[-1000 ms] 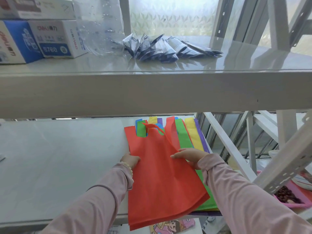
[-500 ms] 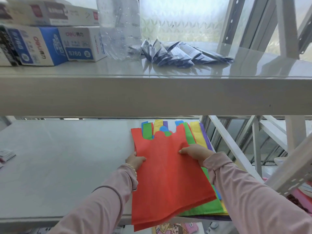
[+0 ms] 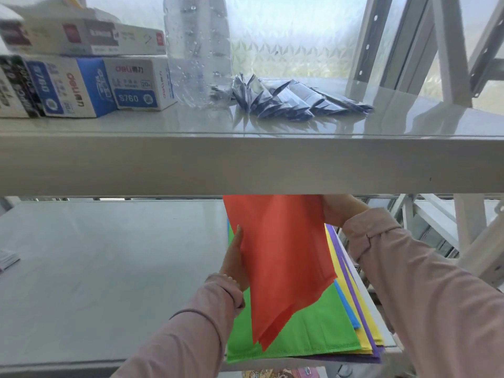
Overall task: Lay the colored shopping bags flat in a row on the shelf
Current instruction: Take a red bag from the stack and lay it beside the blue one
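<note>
The grey lower shelf board [image 3: 95, 282] lies bare from its left end to the bag stack at its right end. The front beam of the upper shelf [image 3: 245, 162] overhangs it and hides the rear of the work zone.

The flat stack of coloured non-woven bags [image 3: 313, 331], green on top with blue, yellow and purple edges showing, lies with its long axis front to back; its near edge overhangs the shelf's front lip.

The orange-red non-woven shopping bag [image 3: 281, 257] is raised above the stack, long axis tilted, its bottom corner pointing down toward the viewer and its top hidden behind the beam.

The left hand [image 3: 236, 257] holds the bag's left edge, fingers extended upward along it. The right hand [image 3: 338, 211] grips the upper right portion, its fingertips hidden by the beam.
</note>
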